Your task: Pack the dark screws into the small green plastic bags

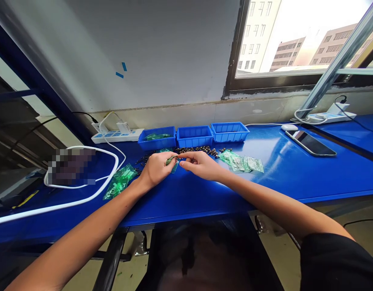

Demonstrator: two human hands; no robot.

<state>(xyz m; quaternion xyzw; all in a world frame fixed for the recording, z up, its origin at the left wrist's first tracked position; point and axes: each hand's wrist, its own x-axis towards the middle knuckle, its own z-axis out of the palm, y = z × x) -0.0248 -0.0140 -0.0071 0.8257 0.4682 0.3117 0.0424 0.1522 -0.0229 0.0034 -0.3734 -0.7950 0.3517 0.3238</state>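
My left hand (156,169) is closed around a small green plastic bag (171,160), which is partly hidden by the fingers. My right hand (201,163) meets it from the right. Its index fingertip is at the bag's edge, with the thumb just below and the other fingers curled. Anything between these fingertips is too small to make out. Behind both hands lies a row of small dark screw-like pieces (206,151). Flat green bags (121,180) lie left of my left hand, and more green-and-clear packets (242,162) lie right of my right hand.
Three blue bins (195,136) stand along the back, the left one with green bags inside. A phone (310,142) and a white case (289,127) are at the right. Power strips (118,135) with cables sit by the wall. A white tube (92,198) loops at the left.
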